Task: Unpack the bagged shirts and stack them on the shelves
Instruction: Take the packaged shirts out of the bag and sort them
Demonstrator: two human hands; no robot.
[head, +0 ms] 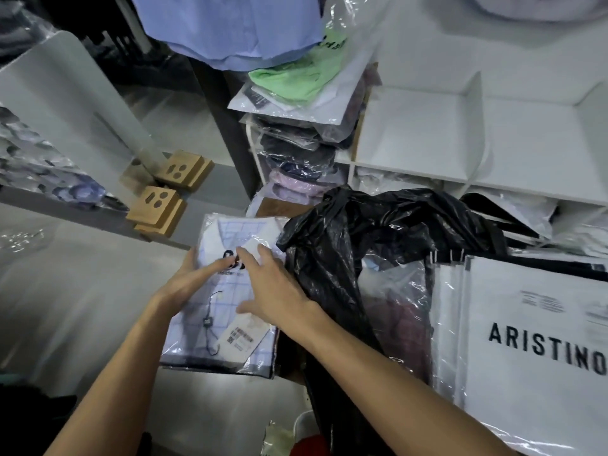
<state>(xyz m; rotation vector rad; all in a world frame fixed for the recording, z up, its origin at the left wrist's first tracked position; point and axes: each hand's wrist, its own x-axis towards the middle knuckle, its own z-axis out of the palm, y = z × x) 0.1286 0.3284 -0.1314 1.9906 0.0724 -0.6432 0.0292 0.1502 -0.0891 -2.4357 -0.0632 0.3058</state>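
Got a checked shirt [218, 301], sealed in its clear bag, lying flat in front of me just left of the black sack [332, 245]. My left hand [194, 279] grips its left edge, and my right hand [273, 291] lies on top with fingers spread flat, not gripping. Looks like early days to me: this one isn't unwrapped yet, there's more packed stuff in the sack, and the white shelves [427, 133] up right have open compartments.
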